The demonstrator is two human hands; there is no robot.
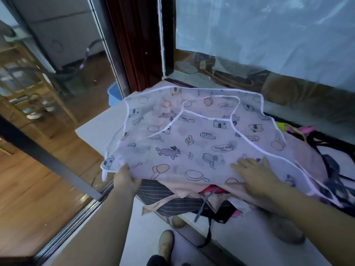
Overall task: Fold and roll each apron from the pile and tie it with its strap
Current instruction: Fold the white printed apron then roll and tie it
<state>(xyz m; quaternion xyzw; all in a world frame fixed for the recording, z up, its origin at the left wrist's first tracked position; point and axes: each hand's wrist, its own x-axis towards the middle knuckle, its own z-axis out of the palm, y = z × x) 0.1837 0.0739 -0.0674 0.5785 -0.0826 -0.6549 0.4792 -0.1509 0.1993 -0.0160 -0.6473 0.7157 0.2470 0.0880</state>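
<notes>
My left hand [126, 180] pinches the apron [192, 135] edge; right hand [255, 176] presses it flat, fingers loosely spread; bin [114, 95] contents hidden.

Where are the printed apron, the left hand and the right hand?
printed apron [192, 137], head view, middle of the spread cloth.
left hand [126, 181], head view, middle of the hand, at the apron's near edge.
right hand [255, 175], head view, back of the hand, flat on the apron.

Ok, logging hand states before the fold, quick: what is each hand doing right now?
Left hand: holding the near left edge of the printed apron.
Right hand: open, fingers flat on the apron.
</notes>
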